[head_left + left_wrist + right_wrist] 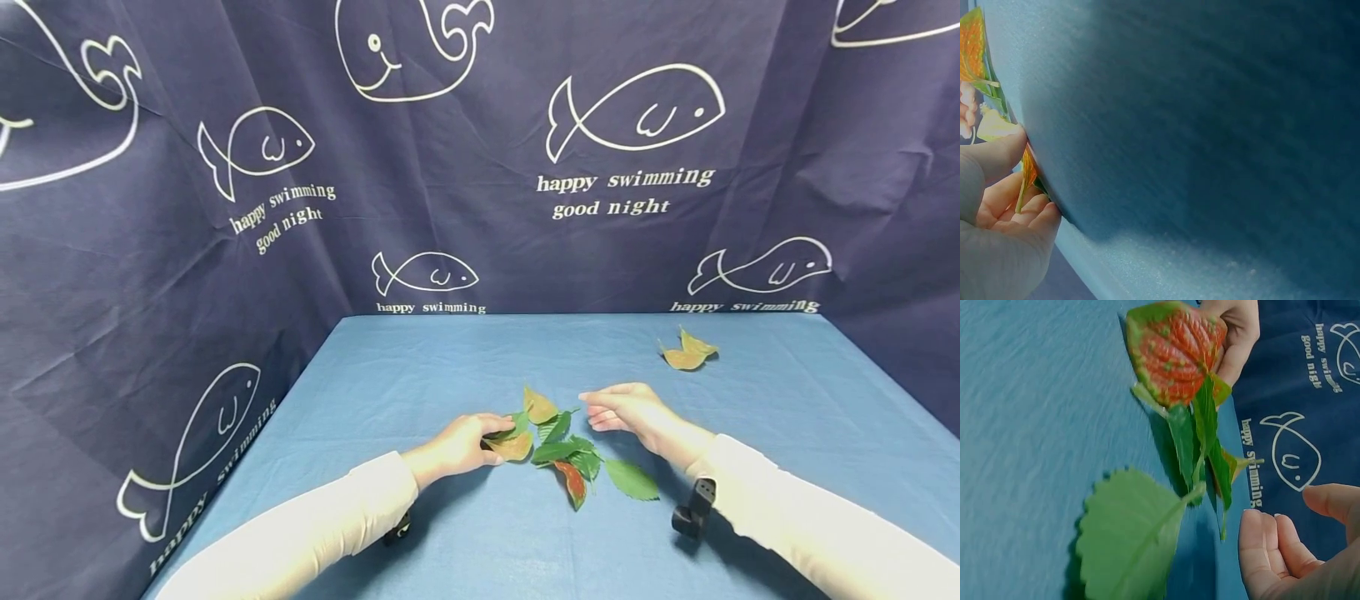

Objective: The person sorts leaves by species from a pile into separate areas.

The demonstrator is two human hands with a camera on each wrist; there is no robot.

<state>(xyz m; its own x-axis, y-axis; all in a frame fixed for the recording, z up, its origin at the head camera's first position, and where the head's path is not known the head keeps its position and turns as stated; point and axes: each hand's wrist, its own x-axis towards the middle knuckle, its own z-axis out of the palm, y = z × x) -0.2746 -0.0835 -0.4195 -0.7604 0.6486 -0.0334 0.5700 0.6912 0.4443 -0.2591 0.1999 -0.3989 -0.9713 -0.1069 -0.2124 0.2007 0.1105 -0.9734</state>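
My left hand [459, 446] lies at the left side of a loose leaf cluster, its fingers and thumb curled round a yellow-brown leaf [512, 447]; that leaf's stem points into the palm in the left wrist view. A green leaf [519, 423] sits under the fingertips. To the right are another yellow leaf [538, 406], overlapping green leaves [555, 451] and a red-and-green leaf [574, 485]. A broad toothed green leaf [1129, 540] lies nearest the right wrist camera. My right hand [637, 417], fingers loosely bent and holding nothing, hovers right of the cluster.
Two yellow leaves [686, 357] lie together farther back on the right. A blue cloth [420, 367] covers the table. Dark blue curtains [480, 183] with white fish drawings stand behind and on the left.
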